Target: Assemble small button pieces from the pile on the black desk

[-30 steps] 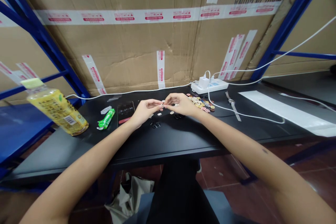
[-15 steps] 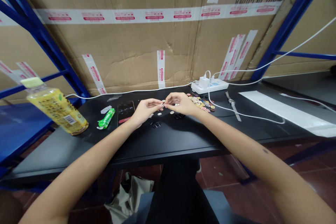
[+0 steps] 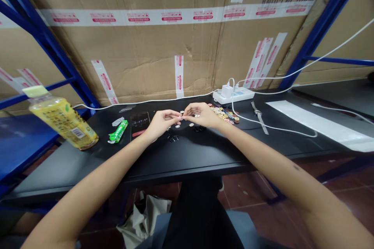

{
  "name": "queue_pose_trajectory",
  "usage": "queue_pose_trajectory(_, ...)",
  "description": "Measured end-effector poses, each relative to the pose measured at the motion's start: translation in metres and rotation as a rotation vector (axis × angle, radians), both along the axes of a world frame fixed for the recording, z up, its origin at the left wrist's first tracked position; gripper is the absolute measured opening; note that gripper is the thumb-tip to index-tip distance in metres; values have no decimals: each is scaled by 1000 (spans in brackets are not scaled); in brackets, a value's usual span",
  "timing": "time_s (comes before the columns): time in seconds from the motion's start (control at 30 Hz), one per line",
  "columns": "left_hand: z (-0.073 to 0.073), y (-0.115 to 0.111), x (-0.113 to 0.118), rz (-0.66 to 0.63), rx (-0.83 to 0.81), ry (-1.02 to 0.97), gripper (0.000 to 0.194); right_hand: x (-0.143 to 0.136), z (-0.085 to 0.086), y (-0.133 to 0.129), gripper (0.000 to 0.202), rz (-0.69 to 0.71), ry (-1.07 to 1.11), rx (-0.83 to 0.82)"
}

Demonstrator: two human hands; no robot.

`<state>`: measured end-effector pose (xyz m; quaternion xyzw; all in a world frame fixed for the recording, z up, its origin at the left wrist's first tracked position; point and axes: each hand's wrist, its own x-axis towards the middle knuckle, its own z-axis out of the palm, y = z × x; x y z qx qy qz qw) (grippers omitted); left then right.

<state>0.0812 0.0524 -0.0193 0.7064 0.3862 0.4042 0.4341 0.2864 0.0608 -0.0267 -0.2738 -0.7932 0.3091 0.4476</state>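
Just above the black table, my left hand (image 3: pixel 161 123) and my right hand (image 3: pixel 202 115) meet with their fingertips pinched together. A small pale piece with a dark hole (image 3: pixel 181 117) shows between them, too tiny to make out fully; fingers of both hands press at it. Below the fingers lie loose small white pieces (image 3: pixel 177 126) and a few small black parts with metal pins (image 3: pixel 173 138). Beyond my right wrist is a pile of small pale, yellow and reddish pieces (image 3: pixel 223 114), partly hidden by that hand. More black parts (image 3: pixel 199 128) lie under my right hand.
Left of my hands are a phone with a running timer (image 3: pixel 140 120), a green wrapper (image 3: pixel 118 132) and a yellow drink bottle (image 3: pixel 62 118). To the right are a white power strip (image 3: pixel 241 95) with cables, a wristwatch (image 3: pixel 258 113) and a white strip (image 3: pixel 318 122). Cardboard (image 3: pixel 140 54) stands behind.
Both hands stay almost in place, fingertips still together at the small piece. The phone timer has advanced by one second.
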Motion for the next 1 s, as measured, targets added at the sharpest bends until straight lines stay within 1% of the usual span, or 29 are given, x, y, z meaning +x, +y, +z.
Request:
queue_pose_trajectory(0.13, -1, 0, 0, -2, -3, 1, 34, 0, 1, 0, 27, 3, 1, -22)
queue_pose_trajectory(0.27, -3, 1, 0, -21, -29, -58, 35, 0, 2, -1, 27, -1, -4, -58)
queue_pose_trajectory(0.37, -4, 3, 0, -7, -51, -109, 36, 1, 3, -1, 27, -16, -17, -41)
queue_pose_trajectory(0.43, -5, 5, -1, 8, -59, -135, 37, 3, 4, 0, 27, -72, -36, 13)
queue_pose_trajectory(0.6, -7, 8, -3, 27, -87, -178, 40, 12, 0, 10, 26, -281, -115, 183)
queue_pose_trajectory(0.7, -7, 8, -3, 34, -106, -198, 40, 18, -4, 15, 24, -357, -237, 270)
queue_pose_trajectory(0.77, -7, 8, -3, 37, -112, -202, 40, 21, -6, 15, 24, -398, -396, 353)
queue_pose_trajectory(0.83, -7, 8, -3, 37, -107, -195, 39, 23, -8, 12, 27, -430, -554, 401)
queue_pose_trajectory(0.9, -6, 8, -2, 38, -101, -182, 38, 23, -9, 11, 30, -441, -649, 400)
queue_pose_trajectory(1.0, -7, 8, -2, 38, -99, -176, 37, 22, -10, 11, 30, -412, -690, 383)
